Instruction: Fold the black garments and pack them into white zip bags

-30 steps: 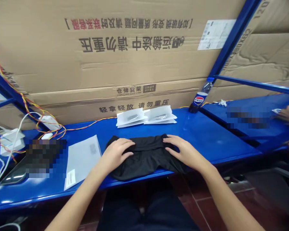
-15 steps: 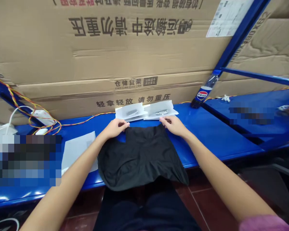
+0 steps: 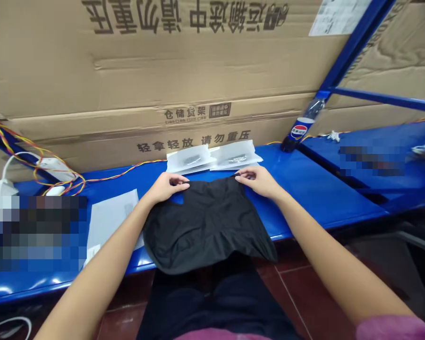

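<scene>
A black cloth piece (image 3: 208, 222), its exact kind unclear, is spread over the front edge of the blue table (image 3: 304, 193) and hangs toward my lap. My left hand (image 3: 167, 187) pinches its far left corner between thumb and fingers. At the far right corner, my right hand (image 3: 257, 181) grips the cloth the same way. The far edge runs fairly straight between both hands, while the lower part lies wrinkled. Just beyond the hands stand two white translucent packets, a left packet (image 3: 189, 158) and a right packet (image 3: 235, 156), each with a small dark item inside.
A flat white bag (image 3: 109, 215) lies beside my left forearm. Yellow and red wires (image 3: 38, 151) trail around a white power strip (image 3: 58, 169) at the left. A cola bottle (image 3: 300, 130) leans by the blue frame post (image 3: 350, 49). Large cardboard (image 3: 127, 80) backs the table.
Both hands still hold the cloth's far corners, and its far edge looks slightly straighter. The camera view has shifted a little; the packets and bottle stay in place.
</scene>
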A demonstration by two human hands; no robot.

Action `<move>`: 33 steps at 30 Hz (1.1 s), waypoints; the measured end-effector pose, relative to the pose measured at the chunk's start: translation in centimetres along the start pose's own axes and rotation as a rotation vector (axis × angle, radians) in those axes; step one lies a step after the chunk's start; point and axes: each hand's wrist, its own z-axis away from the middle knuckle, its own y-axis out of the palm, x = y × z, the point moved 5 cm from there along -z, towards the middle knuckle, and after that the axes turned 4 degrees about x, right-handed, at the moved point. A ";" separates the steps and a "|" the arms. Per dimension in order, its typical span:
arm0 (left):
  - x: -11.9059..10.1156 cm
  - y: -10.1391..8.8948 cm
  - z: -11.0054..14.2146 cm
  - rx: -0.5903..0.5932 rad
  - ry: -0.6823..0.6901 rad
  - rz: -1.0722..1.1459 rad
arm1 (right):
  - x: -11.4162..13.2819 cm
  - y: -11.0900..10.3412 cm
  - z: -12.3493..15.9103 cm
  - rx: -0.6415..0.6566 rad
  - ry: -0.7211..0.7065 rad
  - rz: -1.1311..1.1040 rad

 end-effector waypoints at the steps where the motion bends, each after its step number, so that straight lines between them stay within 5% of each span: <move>1: -0.6 -0.4 0.2 -0.014 0.007 -0.005 | 0.4 -0.3 0.1 -0.018 -0.007 -0.007; 7: -6.2 -2.3 4.6 -0.106 0.159 -0.113 | 4.0 -3.2 4.9 -0.109 -0.178 0.017; 11: -8.3 0.5 10.5 0.030 0.299 -0.298 | 4.9 -3.2 10.7 0.034 -0.262 0.211; 16: -8.9 3.5 18.6 -0.178 0.455 -0.492 | 4.4 -2.3 17.3 0.132 -0.281 0.367; 20: -8.9 4.5 21.9 -0.282 0.548 -0.582 | 3.7 -1.4 19.9 0.168 -0.390 0.398; 26: -8.7 2.2 20.9 -0.326 0.424 -0.404 | 3.7 -2.8 18.2 -0.002 -0.262 0.146; 33: -6.9 -1.9 12.5 -0.273 0.020 -0.240 | 2.6 -1.8 11.3 -0.060 0.068 -0.113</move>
